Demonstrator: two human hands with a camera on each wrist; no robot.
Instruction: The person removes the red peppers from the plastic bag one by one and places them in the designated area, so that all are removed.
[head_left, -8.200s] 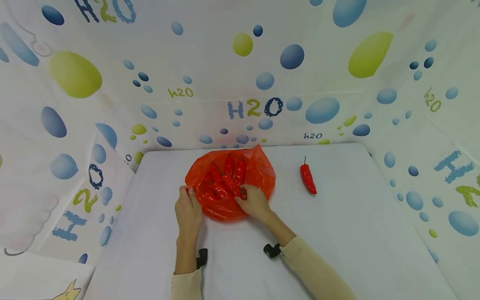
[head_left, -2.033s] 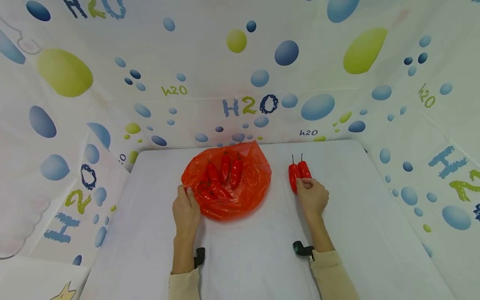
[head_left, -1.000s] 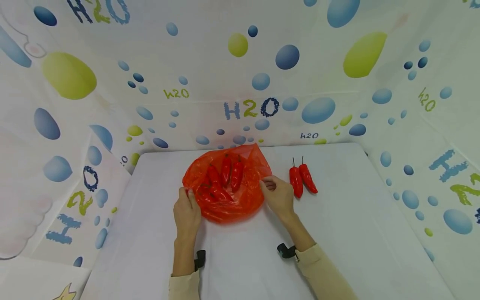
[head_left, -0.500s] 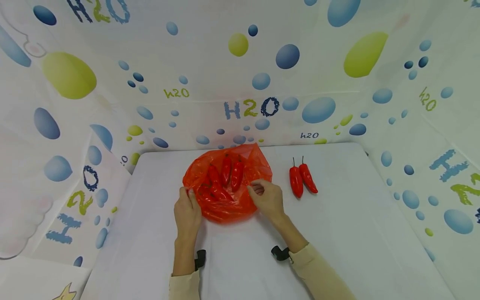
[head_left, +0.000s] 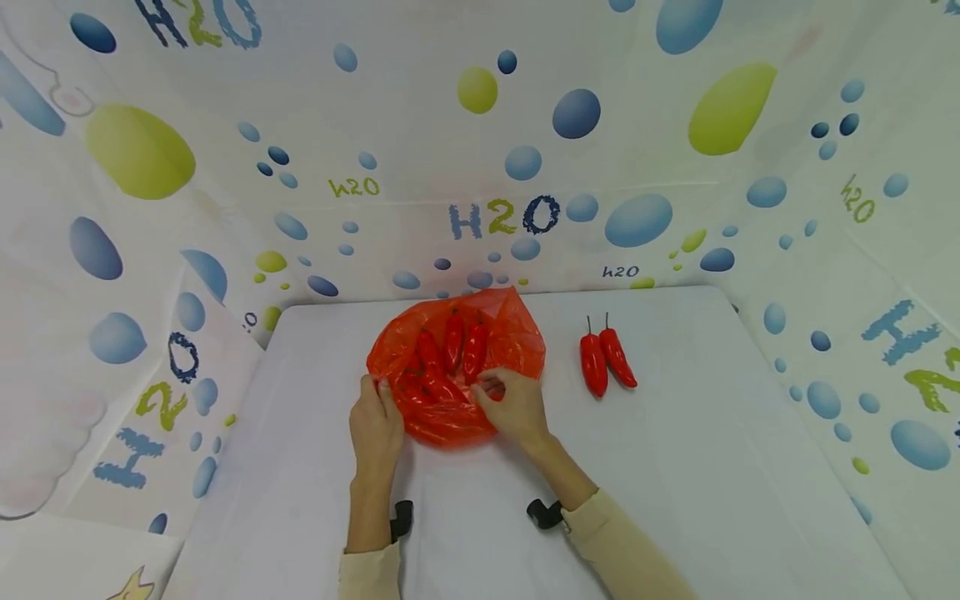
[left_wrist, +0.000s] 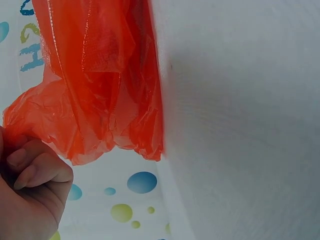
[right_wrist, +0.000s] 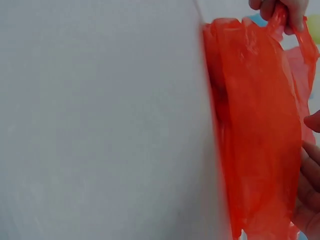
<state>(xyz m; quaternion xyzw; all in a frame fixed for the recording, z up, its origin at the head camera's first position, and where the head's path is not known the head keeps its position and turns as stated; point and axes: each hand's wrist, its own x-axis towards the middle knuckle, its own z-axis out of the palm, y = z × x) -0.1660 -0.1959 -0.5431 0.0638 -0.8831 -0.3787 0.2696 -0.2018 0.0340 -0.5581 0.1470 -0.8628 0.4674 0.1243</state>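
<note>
A red plastic bag (head_left: pixel 517 342) lies spread on the white table with its mouth facing up, and several red chili peppers (head_left: pixel 453 340) are inside it. My left hand (head_left: pixel 377 423) grips the bag's rim at its left side; the left wrist view shows the curled fingers (left_wrist: pixel 42 170) there. Over the bag's right part is my right hand (head_left: pixel 516 408), its fingertips near the peppers. In the right wrist view its thumb and fingers (right_wrist: pixel 311 170) stand apart at the bag's rim. Two more chili peppers (head_left: pixel 593 365) lie side by side on the table, right of the bag.
The white table (head_left: pixel 712 467) reaches to a patterned curtain (head_left: pixel 420 100) with blue and green spots, which hangs behind it and along both sides. A small black wrist camera (head_left: pixel 545 514) sits on the right wrist, another wrist camera (head_left: pixel 402 518) on the left.
My right hand set a second chili pepper beside the first on the table, let go, and came back left over the bag. The left hand kept its grip on the rim.
</note>
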